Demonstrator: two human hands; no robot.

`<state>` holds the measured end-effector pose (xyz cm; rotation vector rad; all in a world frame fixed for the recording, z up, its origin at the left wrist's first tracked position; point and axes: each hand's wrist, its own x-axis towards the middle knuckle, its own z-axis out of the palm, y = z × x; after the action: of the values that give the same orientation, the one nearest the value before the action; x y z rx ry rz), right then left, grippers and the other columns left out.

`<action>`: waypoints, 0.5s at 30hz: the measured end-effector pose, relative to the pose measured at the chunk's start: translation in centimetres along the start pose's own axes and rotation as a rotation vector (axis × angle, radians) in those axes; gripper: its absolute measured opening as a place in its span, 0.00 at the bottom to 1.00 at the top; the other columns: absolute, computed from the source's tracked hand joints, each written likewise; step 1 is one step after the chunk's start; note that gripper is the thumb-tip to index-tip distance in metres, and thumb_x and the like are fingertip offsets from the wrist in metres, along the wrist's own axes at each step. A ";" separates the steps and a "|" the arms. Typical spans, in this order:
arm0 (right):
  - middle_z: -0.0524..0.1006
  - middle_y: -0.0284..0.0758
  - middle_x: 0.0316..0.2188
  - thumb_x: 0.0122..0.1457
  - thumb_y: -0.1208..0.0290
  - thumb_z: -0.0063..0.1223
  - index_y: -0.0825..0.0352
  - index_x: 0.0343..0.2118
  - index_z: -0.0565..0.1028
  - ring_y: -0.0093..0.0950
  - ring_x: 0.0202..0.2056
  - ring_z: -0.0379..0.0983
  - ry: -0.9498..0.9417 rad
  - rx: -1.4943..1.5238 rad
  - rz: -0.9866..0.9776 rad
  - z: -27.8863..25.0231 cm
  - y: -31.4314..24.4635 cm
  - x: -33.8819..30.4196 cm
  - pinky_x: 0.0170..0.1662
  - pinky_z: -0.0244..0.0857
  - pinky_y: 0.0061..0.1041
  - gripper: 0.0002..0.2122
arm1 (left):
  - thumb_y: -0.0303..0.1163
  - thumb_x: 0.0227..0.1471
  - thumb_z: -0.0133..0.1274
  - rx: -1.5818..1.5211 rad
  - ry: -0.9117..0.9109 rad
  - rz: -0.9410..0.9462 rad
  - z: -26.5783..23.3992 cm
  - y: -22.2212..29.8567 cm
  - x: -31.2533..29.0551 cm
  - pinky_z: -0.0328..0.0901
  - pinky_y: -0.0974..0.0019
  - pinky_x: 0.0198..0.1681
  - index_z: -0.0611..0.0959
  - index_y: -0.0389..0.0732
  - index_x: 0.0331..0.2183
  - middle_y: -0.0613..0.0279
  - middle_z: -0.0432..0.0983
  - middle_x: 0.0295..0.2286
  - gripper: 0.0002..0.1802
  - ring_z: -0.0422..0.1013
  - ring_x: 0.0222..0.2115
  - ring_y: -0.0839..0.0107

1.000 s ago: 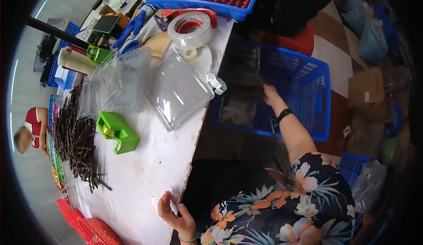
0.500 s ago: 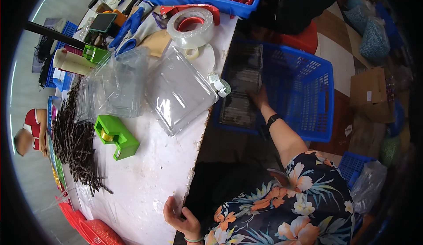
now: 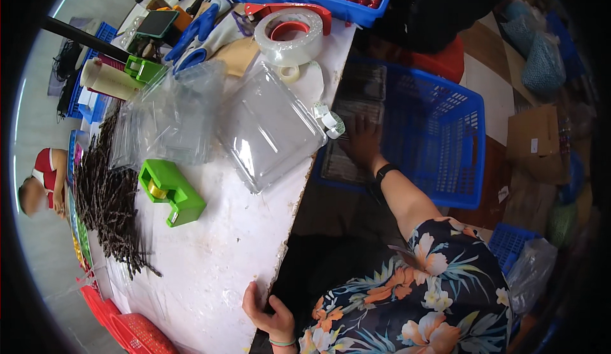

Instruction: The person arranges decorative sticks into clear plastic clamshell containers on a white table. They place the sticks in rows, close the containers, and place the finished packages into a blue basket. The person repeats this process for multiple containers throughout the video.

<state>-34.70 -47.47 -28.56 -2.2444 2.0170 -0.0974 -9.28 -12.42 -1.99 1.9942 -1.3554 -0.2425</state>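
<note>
My right hand point(image 3: 364, 141) reaches down into a large blue plastic basket point(image 3: 478, 157) beside the table. Its fingers lie spread over a row of clear plastic boxes point(image 3: 344, 163) with dark contents, along the basket's left side. What the boxes hold is too dim to tell. My left hand point(image 3: 270, 316) rests at the table's near edge, thumb and fingers apart, with nothing in it. On the white table point(image 3: 223, 252) an empty clear plastic box point(image 3: 270, 131) stands near the edge, beside a stack of clear plastic packaging point(image 3: 168, 115). A green tape dispenser point(image 3: 184, 201) sits nearer me.
A bundle of dark thin stems point(image 3: 108, 208) lies at the left. Farther off are a wide clear tape roll point(image 3: 299, 55), gloves point(image 3: 197, 39) and a blue tray point(image 3: 305, 1) of red berry-like pieces. A cardboard box point(image 3: 538, 141) stands on the floor. Another person point(image 3: 48, 182) is at far left.
My right hand has moved from the right side of the boxes onto their tops, a little left. The whole view has shifted slightly; my left hand stays at the table edge.
</note>
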 end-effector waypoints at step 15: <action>0.73 0.48 0.53 0.66 0.64 0.43 0.69 0.56 0.70 0.45 0.52 0.72 0.099 -0.085 -0.408 3.0 -0.2 -5.7 0.55 0.65 0.42 0.20 | 0.14 0.47 0.47 0.074 0.190 0.160 -3.2 0.2 0.6 0.54 0.36 0.64 0.73 0.33 0.47 0.43 0.73 0.49 0.22 0.69 0.53 0.47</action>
<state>-34.70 -41.59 -31.30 -2.7238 1.5991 -0.1652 -7.53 -11.53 0.66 1.9024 -1.4086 0.0706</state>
